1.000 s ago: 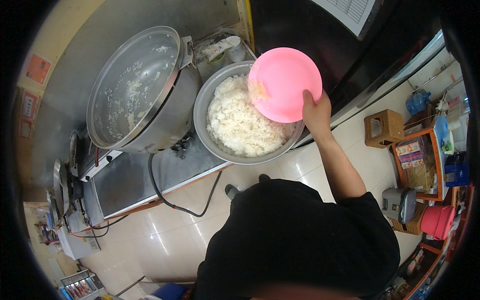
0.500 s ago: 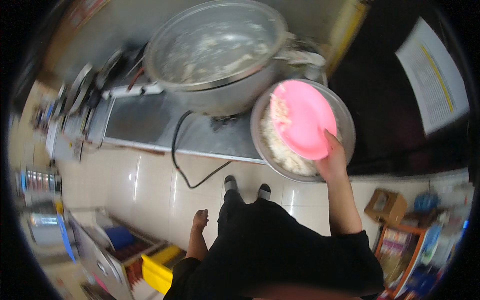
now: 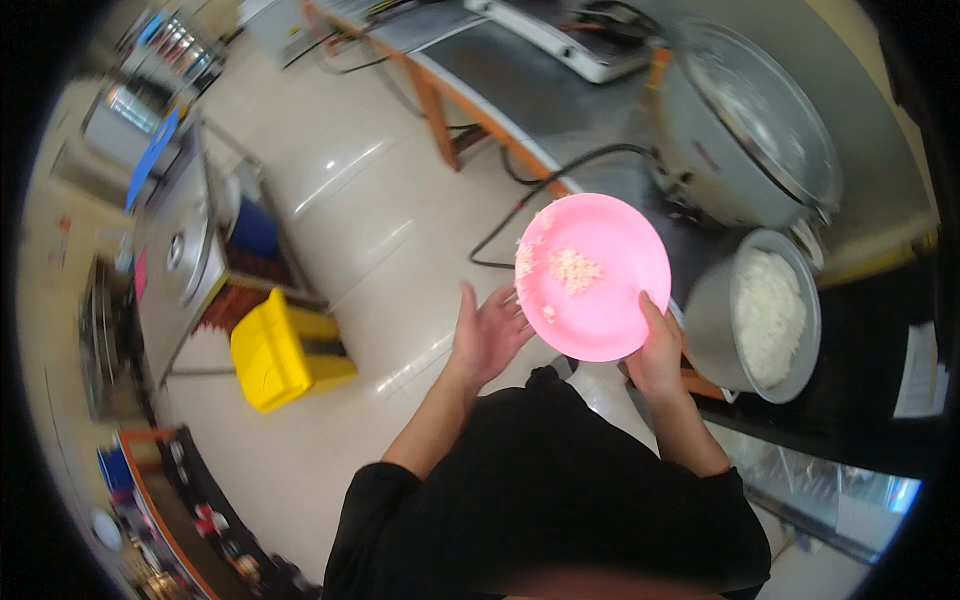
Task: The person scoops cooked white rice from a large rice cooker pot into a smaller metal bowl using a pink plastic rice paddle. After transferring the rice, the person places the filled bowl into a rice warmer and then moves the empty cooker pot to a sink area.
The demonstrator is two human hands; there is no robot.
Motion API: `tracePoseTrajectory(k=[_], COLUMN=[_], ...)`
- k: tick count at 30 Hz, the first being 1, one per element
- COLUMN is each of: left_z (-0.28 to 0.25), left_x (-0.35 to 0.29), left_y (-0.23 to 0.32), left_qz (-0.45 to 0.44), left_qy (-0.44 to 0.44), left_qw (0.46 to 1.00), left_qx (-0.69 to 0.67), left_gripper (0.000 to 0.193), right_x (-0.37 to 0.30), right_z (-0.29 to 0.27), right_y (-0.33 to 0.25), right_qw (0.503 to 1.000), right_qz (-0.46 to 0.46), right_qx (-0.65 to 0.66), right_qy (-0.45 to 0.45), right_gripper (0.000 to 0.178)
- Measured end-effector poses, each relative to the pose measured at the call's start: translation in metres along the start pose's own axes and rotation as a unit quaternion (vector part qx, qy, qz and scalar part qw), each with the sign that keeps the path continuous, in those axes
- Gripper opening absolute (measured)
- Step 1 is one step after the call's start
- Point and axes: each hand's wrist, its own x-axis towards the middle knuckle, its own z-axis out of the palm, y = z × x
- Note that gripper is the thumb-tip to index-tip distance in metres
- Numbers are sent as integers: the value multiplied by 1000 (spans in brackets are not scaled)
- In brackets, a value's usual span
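Note:
A pink plate (image 3: 620,245) is in my right hand (image 3: 658,352), gripped at its lower right rim with the thumb on top. A small heap of white rice (image 3: 574,270) lies on the plate, with more grains stuck along its left rim. My left hand (image 3: 488,335) is beside the plate's lower left edge, palm up, fingers spread and holding nothing; whether its fingertips touch the rim I cannot tell. Right of the plate stands a round metal pot (image 3: 712,345) with a mound of cooked rice (image 3: 768,315) inside.
A big metal cooker pot (image 3: 695,150) stands on the steel counter (image 3: 500,75), near a white stove (image 3: 560,40). A black cable (image 3: 520,205) hangs off the counter edge. To the left are a yellow bin (image 3: 268,355) and a steel-topped table (image 3: 165,310) over the tiled floor (image 3: 350,220).
My view has turned left. The plate has moved away from over the rice pot, still in my right hand, and now lies flatter. My left hand has risen to the plate and opened.

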Motion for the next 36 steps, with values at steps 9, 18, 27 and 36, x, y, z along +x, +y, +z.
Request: tracePoseTrajectory(k=[9,18,27,36], left_z=[-79,-148,-213,-322], left_x=[-277,-465,-553,-711], left_y=[191,269,339,381], left_qz=[377,569,492,520], left_qy=[224,423,427,698], left_qw=[894,704,505,492], left_qx=[-94,38,566,8], left_gripper=[102,82,77,91], right_x=[-75,-161,-207,-270], right_z=[228,399,519,646], right_y=[260,418,569,664], right_qw=[959,858,755,669], right_qz=[175,326,433,528], right_qx=[-61,-143,-172,-161], right_qy=[-216,-370,-461,-498], right_gripper=[44,42,48,48])
